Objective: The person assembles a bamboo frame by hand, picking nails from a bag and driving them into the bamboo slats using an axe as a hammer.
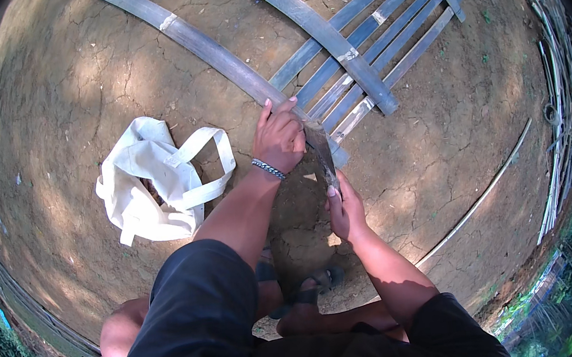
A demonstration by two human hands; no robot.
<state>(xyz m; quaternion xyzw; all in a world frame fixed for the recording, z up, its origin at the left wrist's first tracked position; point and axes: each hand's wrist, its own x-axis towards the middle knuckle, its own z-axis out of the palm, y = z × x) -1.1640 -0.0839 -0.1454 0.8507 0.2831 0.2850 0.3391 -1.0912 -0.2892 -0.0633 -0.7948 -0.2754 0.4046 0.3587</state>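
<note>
A: Gripping the bamboo strip (252,75) with my left hand (279,136), right hand (345,207) closed on the blade (324,154), on the ground's middle.
B: Progress?
A: Looks early; several slats (381,24) lie ready, the strip's uncut.

bamboo slats (382,31) cut off at top edge, blade (323,152) handle hidden inside right hand (346,210)
</note>
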